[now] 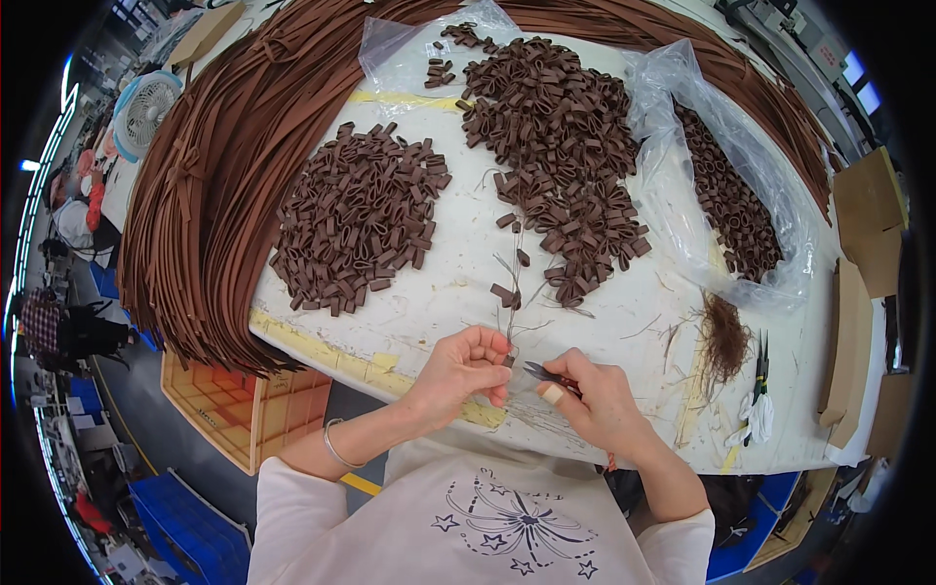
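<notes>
At the surface's [439, 292] near edge, left hand [466, 370] pinched a thin wire [514, 292] strung with brown loops [505, 292], right hand [595, 400] gripped small pliers [542, 372] at its end; apparently mid-threading, needing a steady pinch.

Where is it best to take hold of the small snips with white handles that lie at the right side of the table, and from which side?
Probably grip the snips by the white-wrapped handle end, which lies nearest the table's front edge, coming from above and from the person's side. The dark blades point away toward the clear bag, so the handle end is the safe part to pinch.
</notes>
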Action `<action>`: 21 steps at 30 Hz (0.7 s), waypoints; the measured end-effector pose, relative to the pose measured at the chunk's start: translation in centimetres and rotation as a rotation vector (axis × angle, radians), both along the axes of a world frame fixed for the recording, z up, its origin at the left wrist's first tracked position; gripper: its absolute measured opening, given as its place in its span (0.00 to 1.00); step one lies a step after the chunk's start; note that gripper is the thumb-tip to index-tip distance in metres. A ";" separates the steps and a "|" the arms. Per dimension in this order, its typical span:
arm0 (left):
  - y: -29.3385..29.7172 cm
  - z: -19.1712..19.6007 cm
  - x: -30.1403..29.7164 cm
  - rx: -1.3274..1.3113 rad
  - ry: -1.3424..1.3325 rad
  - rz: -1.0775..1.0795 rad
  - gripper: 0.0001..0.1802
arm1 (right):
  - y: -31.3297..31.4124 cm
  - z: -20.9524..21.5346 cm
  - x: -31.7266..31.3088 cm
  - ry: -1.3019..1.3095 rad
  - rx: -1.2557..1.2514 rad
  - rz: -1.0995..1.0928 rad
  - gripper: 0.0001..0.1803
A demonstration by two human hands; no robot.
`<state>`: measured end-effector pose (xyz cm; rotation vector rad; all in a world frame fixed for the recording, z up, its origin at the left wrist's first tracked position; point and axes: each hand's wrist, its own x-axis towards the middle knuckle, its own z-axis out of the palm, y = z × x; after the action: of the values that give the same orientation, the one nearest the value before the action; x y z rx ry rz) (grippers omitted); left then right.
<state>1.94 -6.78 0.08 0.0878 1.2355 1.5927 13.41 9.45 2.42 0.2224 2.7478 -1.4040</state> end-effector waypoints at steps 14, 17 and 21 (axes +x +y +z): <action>0.0 0.3 -0.4 -0.009 0.106 -0.069 0.12 | -0.7 -0.7 -1.7 0.066 0.156 0.090 0.10; 0.0 0.2 -0.5 -0.018 0.122 -0.090 0.12 | -1.0 -0.8 -1.8 0.143 0.253 0.098 0.10; 0.3 0.5 -0.7 -0.048 0.126 -0.123 0.12 | -1.1 -1.0 -1.7 0.193 0.347 0.104 0.09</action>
<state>1.26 -6.52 0.61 0.2324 1.3397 1.4688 11.69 8.34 1.41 -0.0476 3.0958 -0.9636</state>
